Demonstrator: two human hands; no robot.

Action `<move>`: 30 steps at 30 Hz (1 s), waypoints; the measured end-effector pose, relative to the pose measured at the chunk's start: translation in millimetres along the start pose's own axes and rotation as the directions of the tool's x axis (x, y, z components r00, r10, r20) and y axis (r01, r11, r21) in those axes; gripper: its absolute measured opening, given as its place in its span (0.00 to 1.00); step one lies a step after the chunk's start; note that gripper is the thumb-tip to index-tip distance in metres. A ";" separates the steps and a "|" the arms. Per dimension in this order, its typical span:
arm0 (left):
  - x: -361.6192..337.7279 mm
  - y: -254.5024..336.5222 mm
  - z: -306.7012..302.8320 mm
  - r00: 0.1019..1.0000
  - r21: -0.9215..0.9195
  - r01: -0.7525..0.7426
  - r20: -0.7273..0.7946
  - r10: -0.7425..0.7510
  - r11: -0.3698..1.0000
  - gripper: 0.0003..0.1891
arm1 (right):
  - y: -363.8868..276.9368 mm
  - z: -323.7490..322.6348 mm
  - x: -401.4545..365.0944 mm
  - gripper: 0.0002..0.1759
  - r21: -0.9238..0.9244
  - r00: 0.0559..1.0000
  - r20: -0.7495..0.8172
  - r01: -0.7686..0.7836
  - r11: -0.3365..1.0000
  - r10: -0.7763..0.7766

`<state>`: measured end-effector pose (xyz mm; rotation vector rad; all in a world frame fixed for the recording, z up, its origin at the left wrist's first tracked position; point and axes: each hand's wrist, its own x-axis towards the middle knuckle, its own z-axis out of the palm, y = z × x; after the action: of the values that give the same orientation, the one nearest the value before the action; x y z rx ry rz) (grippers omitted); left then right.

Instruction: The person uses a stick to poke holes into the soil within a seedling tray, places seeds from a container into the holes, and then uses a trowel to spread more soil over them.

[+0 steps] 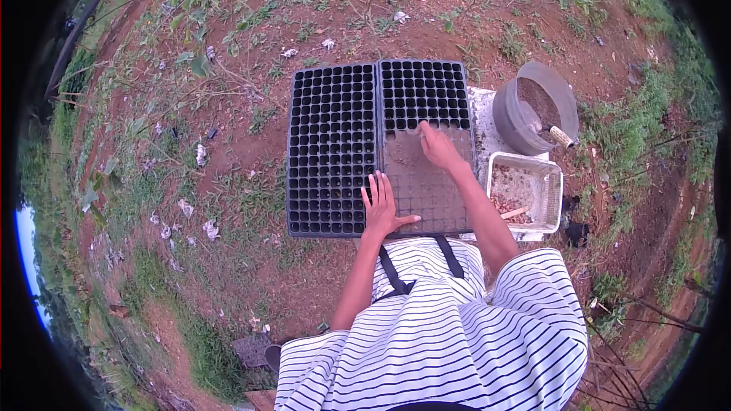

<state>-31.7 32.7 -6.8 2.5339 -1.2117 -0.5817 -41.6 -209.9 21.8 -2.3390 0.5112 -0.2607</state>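
Note:
Two black seedling trays lie side by side in front of me. The cells of the left seedling tray (332, 144) look unfilled. The right seedling tray (423, 91) has open cells in its far part, and brown soil (426, 190) covers its near part. My left hand (383, 209) lies flat with fingers spread across the inner edge of the right tray, its thumb over the soil. My right hand (439, 146) is curled, fingertips down at the line where soil meets the open cells. What its fingers pinch, if anything, is hidden.
Right of the trays stands a grey bucket (514, 118) with soil and a light-handled tool (561, 135) at its rim. Nearer, a white plastic basket (554, 198) holds small reddish-brown bits and a flat stick (515, 212). Weeds and bare earth surround everything.

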 end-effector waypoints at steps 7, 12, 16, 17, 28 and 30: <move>-0.7 -0.2 1.3 1.000 -0.003 -0.003 -0.012 0.003 1.000 0.79 | -22.3 -6.0 5.7 0.09 -0.052 0.998 0.064 -0.005 0.999 0.009; -2.0 0.4 1.7 1.000 0.007 -0.006 -0.028 0.007 1.000 0.79 | -22.0 3.0 10.3 0.09 -0.126 0.992 0.103 -0.060 0.990 0.073; -1.7 0.3 3.5 0.998 0.020 -0.007 -0.064 0.008 1.000 0.78 | -5.8 32.7 18.5 0.09 -0.166 0.991 0.052 -0.113 0.980 0.123; -1.6 0.1 4.0 0.998 0.022 -0.005 -0.056 0.006 1.000 0.78 | -5.9 35.1 19.7 0.09 -0.155 0.990 0.055 -0.117 0.981 0.127; 0.7 -4.6 7.8 1.000 0.010 -0.012 -0.005 0.012 1.000 0.79 | -13.0 16.8 21.7 0.06 0.119 0.984 -0.098 -0.139 0.983 0.151; -0.1 -3.8 9.5 1.000 0.003 -0.021 -0.018 0.021 1.000 0.79 | -16.6 6.1 23.9 0.03 0.083 0.988 -0.106 -0.106 0.991 0.115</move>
<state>-33.6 34.4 -16.8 2.5197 -1.2320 -0.5511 -13.3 -205.6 29.9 -2.2215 0.6711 -0.3535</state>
